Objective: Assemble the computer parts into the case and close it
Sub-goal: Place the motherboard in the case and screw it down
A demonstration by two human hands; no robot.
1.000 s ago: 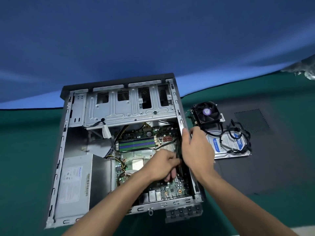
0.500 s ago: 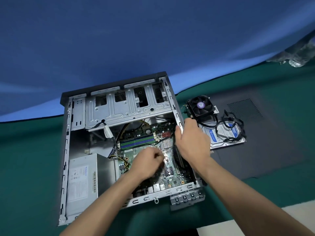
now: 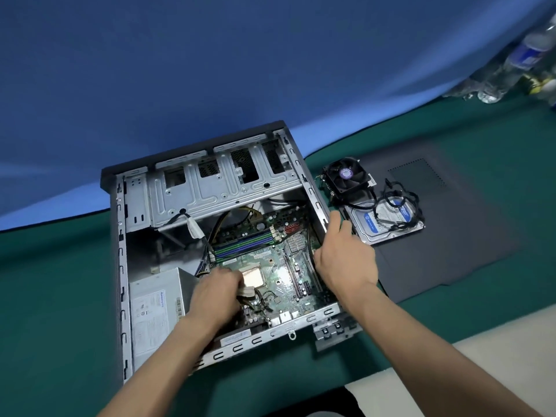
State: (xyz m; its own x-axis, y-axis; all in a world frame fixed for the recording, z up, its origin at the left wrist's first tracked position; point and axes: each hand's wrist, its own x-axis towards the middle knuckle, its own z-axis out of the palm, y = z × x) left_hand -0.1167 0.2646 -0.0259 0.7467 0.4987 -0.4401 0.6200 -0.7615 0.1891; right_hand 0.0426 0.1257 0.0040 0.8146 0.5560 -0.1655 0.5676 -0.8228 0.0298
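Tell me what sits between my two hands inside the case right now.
In the head view, bare motherboard lies between the left hand and right hand: the exposed processor and black expansion slots.
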